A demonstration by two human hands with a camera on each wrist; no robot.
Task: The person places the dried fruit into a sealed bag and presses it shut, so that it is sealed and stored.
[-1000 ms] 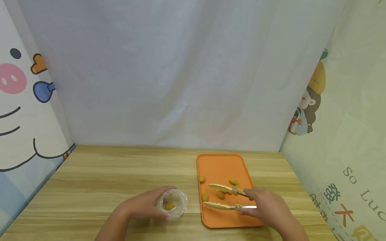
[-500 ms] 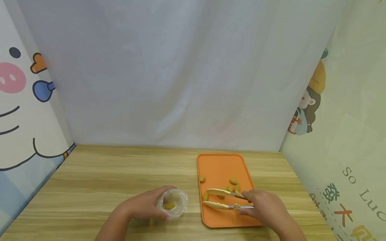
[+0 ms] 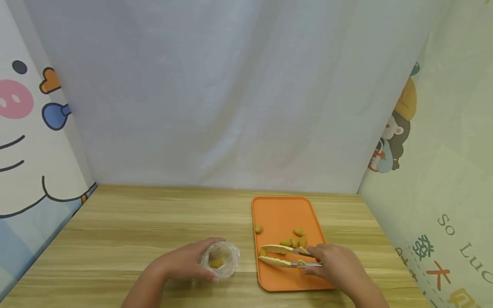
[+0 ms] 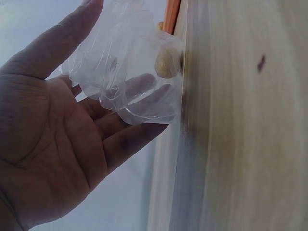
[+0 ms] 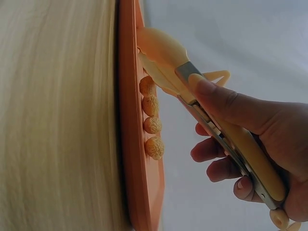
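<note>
Two hands were busy here. Your left hand point(image 3: 185, 263) cupped a clear plastic bag point(image 3: 220, 258) on the desk point(image 3: 135, 231), just left of the orange tray point(image 3: 285, 211), fingers curled round it, one nugget inside. Your right hand point(image 3: 335, 265) gripped yellow tongs point(image 3: 279, 256) over the tray's near end, tips slightly apart around a nugget point(image 3: 263, 252); more nuggets point(image 3: 294, 241) sat just behind.

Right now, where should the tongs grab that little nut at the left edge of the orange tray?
Probably across its narrow middle, coming from the right, where the right hand holds the tongs. That nut lies flat on the orange tray, between the tongs' open tips, and the tray's raised left rim sits close beside it, so pinching straight across seems easiest.
</note>
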